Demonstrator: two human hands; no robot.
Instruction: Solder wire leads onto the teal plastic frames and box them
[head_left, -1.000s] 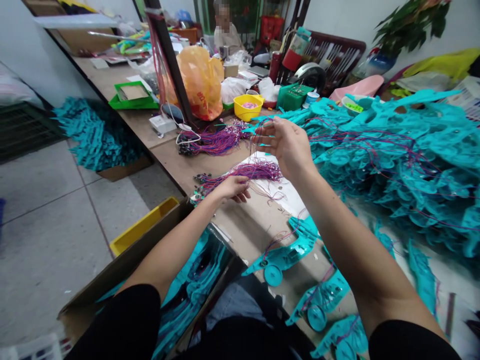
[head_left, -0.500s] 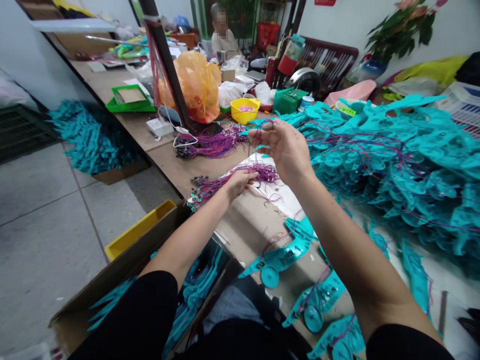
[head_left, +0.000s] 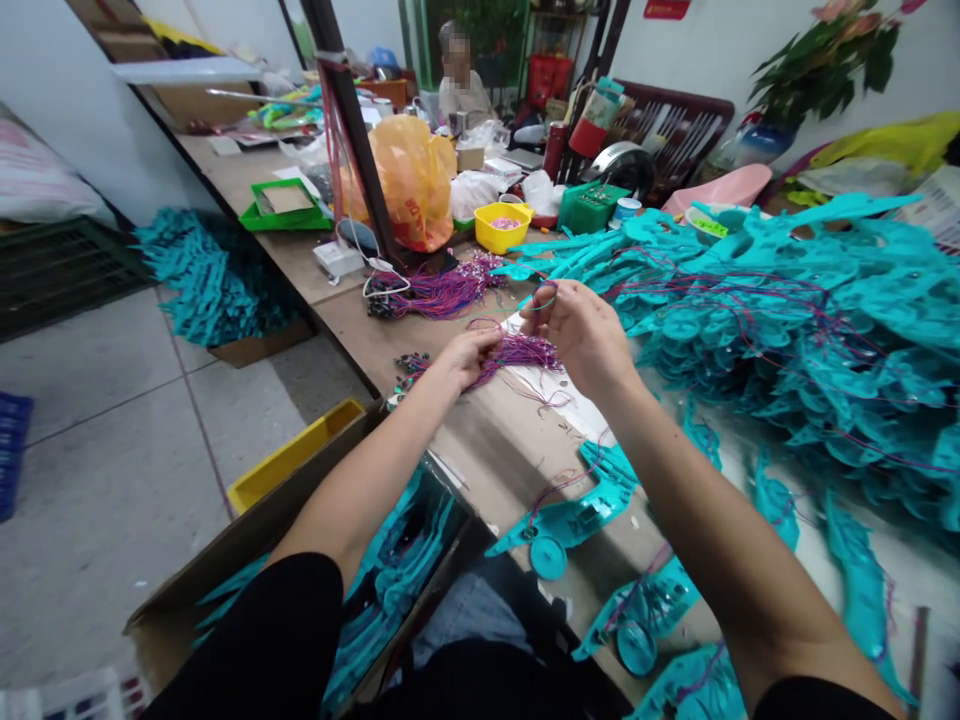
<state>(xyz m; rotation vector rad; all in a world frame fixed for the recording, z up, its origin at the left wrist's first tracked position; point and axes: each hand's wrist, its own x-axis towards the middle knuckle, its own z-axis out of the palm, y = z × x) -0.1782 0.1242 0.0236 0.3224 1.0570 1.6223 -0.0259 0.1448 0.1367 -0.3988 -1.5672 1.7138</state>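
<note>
My left hand (head_left: 466, 356) is closed in a pinch, with thin red and purple wires looping up at its fingertips. Behind and below it lies a bundle of wires (head_left: 529, 351) with small dark parts at one end. My right hand (head_left: 589, 335) is raised just to the right, its fingers curled round thin wires (head_left: 543, 292). Nearer to me, a teal plastic piece (head_left: 574, 512) with a round disc and wires lies on the table (head_left: 491, 440). More such pieces (head_left: 649, 605) lie to its right.
A large heap of teal pieces (head_left: 795, 300) covers the table's right side. Another wire bundle (head_left: 442, 288) lies behind my hands, near a yellow bowl (head_left: 501, 232). A dark post (head_left: 360, 150) rises at the left. An open carton (head_left: 180, 590) holds teal pieces. A person (head_left: 459, 85) sits far back.
My left hand has lifted off the wire bundle with wires at its fingertips. My right hand has come lower and its fingers have curled in more. The view has shifted slightly.
</note>
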